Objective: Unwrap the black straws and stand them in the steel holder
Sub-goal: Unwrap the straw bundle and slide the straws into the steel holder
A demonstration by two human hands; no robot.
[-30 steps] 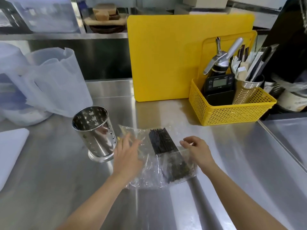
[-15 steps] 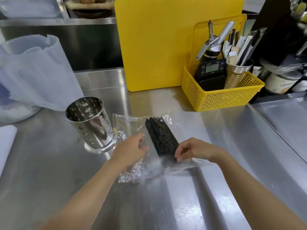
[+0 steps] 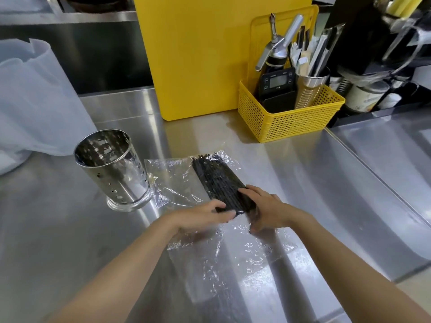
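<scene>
Black straws: flat bundle lying on the steel counter, just R of the steel holder, not touching it. Far end points away from the person, near end is in both hands. Clear plastic wrap is spread open under and around the bundle, one flap reaching to the holder's base, another sheet lying nearer the person than the holder. Far end of the straws has wrap crinkled over it.

L hand: fingers curled onto the near-left corner of the bundle, grasping it. R hand: fingers laid over the near-right end, thumb side low by the wrap, also grasping the bundle.

Holder stands upright, perforated, no straws inside. Behind and R of the holder: yellow cutting board on edge, and farther R a yellow basket w/ utensils. L of the holder: white plastic bag.
</scene>
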